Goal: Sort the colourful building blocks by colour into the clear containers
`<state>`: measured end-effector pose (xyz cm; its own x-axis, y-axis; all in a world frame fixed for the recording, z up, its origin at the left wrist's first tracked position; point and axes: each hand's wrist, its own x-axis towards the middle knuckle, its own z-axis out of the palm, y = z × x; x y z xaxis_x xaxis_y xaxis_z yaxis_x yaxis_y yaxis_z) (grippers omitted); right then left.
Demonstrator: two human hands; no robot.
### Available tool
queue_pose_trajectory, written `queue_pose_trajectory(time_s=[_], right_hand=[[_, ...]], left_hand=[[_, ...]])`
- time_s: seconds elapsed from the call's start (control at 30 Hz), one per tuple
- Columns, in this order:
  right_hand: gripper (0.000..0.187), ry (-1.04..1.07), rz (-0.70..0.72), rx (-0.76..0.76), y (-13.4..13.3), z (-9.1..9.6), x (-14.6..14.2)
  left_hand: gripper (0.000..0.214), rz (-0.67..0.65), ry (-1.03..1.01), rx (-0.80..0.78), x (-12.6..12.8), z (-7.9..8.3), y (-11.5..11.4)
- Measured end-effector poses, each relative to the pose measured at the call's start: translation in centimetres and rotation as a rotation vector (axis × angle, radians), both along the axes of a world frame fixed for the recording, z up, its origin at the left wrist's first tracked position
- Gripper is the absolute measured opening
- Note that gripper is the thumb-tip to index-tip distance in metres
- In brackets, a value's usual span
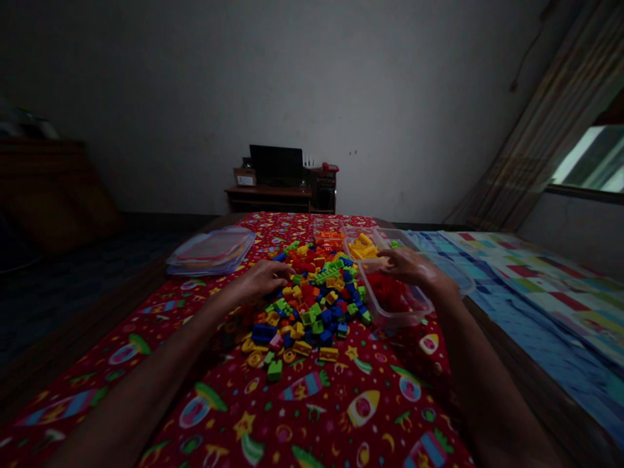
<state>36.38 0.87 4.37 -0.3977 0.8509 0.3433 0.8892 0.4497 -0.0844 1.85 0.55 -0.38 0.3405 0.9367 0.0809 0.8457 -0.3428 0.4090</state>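
Hands apart. At pile of plastic blocks (312,299) on red patterned cloth (341,403), left hand (260,279) rests, fingers curled, grip unclear. Over clear tub of red blocks (392,320) hovers right hand (407,266), grip unclear. Tub just beside pile, for easy reach.

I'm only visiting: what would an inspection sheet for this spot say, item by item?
Surface: red patterned cloth.
Job's things: pile of toy bricks in mixed colours; clear tub of red bricks to its right.
Clutter: stack of lids at far left; yellow-brick tub behind.
Hands: left hand on the pile; right hand at the clear tub's far rim; grips unclear.
Cables: thin cord on the wall, upper right.
Surroundings: dim room, monitor, curtain, quilt.
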Motion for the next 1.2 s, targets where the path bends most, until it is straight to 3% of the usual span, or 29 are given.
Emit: queue_pose_trajectory(time_s=[0.1, 0.2, 0.33, 0.47, 0.73, 0.97, 1.1, 1.2], right_hand=[[0.029, 0.024, -0.005, 0.063, 0.1, -0.5, -1.6], [0.034, 0.026, 0.138, 0.072, 0.0, -2.2, -4.8], [0.039, -0.049, 0.393, 0.05, 0.2, -5.6, -8.3], [0.043, -0.092, 0.46, 0.022, 0.7, -7.4, -8.8], [0.045, 0.043, 0.461, -0.115, -0.8, -5.3, -8.5], [0.018, 0.123, 0.269, 0.017, -1.3, -3.6, -7.5], [0.037, 0.203, 0.191, 0.029, -0.3, -2.0, -5.7], [0.041, 0.209, 0.036, 0.108, 1.5, -0.6, -3.6]], left_hand=[[0.032, 0.013, -0.028, 0.076, 0.2, 0.1, -0.1], [0.034, -0.008, -0.083, 0.158, 0.8, 0.0, -0.1], [0.042, -0.148, -0.098, 0.223, 2.5, -0.6, -0.6], [0.048, -0.27, -0.065, 0.209, 3.9, -1.5, -1.2], [0.053, -0.309, -0.012, 0.174, 3.6, -2.5, -1.4], [0.055, -0.29, 0.026, 0.142, 3.4, -1.8, -1.8], [0.048, -0.33, 0.015, 0.161, 3.4, -1.8, -1.7], [0.043, -0.361, 0.008, 0.183, 3.3, -2.2, -1.4]])
